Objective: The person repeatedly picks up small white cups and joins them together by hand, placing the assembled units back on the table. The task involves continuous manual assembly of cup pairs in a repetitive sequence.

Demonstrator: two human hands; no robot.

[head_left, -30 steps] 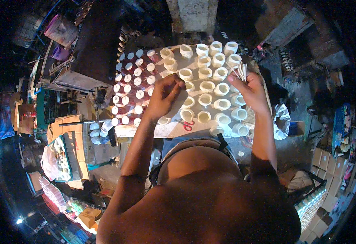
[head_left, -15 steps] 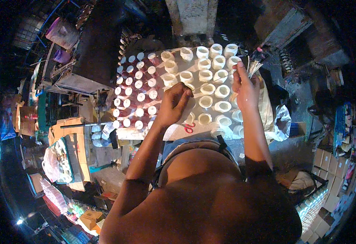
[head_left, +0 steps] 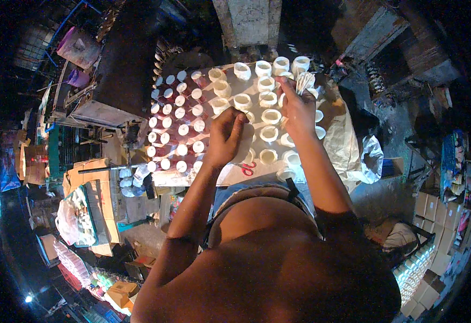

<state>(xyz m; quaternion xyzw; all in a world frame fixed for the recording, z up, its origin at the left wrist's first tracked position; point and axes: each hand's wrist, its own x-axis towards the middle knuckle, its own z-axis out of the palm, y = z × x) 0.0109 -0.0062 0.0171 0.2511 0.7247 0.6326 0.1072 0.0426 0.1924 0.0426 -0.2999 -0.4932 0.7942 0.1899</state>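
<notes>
A pale board (head_left: pixel 230 175) holds rows of short white rings or tubes (head_left: pixel 271 117) on its right part. Its left part carries rows of pink cylinders with white tops (head_left: pixel 182 129). My left hand (head_left: pixel 223 137) hovers over the board's middle, fingers bent and pinched at a white ring; what it grips is too small to tell. My right hand (head_left: pixel 299 110) is raised over the right rows and holds a bunch of thin pale strips (head_left: pixel 304 82) that fan out above the fingers.
A dark metal bench (head_left: pixel 119 70) stands to the left of the board. Cardboard boxes (head_left: pixel 92 183) and bags lie at lower left. Stacked boxes (head_left: pixel 440 215) sit at the right. A white sack (head_left: pixel 348 145) hangs off the board's right side.
My right hand has moved up and leftward with the bunch of strips, from the right edge toward the far rows. My left hand has shifted slightly up toward the middle.
</notes>
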